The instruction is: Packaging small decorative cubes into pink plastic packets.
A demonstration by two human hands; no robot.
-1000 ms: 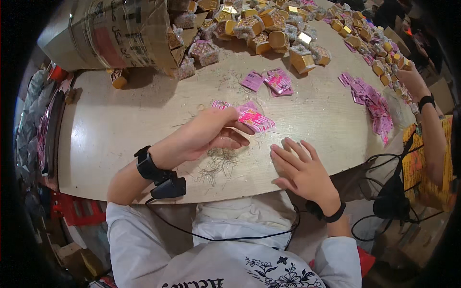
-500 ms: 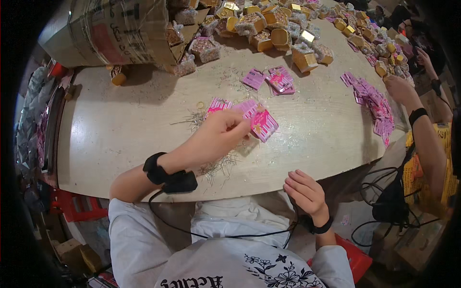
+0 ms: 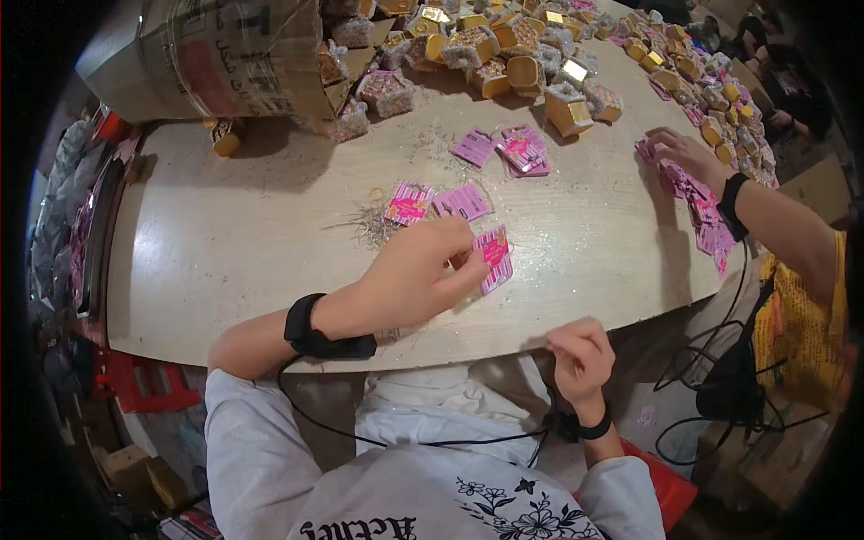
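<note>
My left hand (image 3: 423, 273) is above the table's near middle, its thumb and fingers pinching a pink striped card tag (image 3: 494, 260) by its left edge. Just off the table's front edge, my right hand (image 3: 583, 357) has curled fingers drawn together; whatever may be in them is too small to make out. Beyond my left hand lie a pink-and-white card (image 3: 409, 204) and a plainer pink card (image 3: 463, 202). Thin silvery wire-like pieces (image 3: 371, 225) are scattered beside and partly under that hand. Farther back is a small pile of pink cards (image 3: 524, 151).
A cardboard box (image 3: 211, 63) lies at the far left, open toward a heap of gold, glittery house-shaped pieces (image 3: 481, 54). On the right, another person's hand (image 3: 688, 155) touches a long pile of pink cards (image 3: 711, 220). Black cables (image 3: 720, 360) hang off the right edge.
My left hand has moved slightly right and nearer with the card, which has turned more upright. My right hand's fingers have curled together. The other person's hand has moved left onto the cards.
</note>
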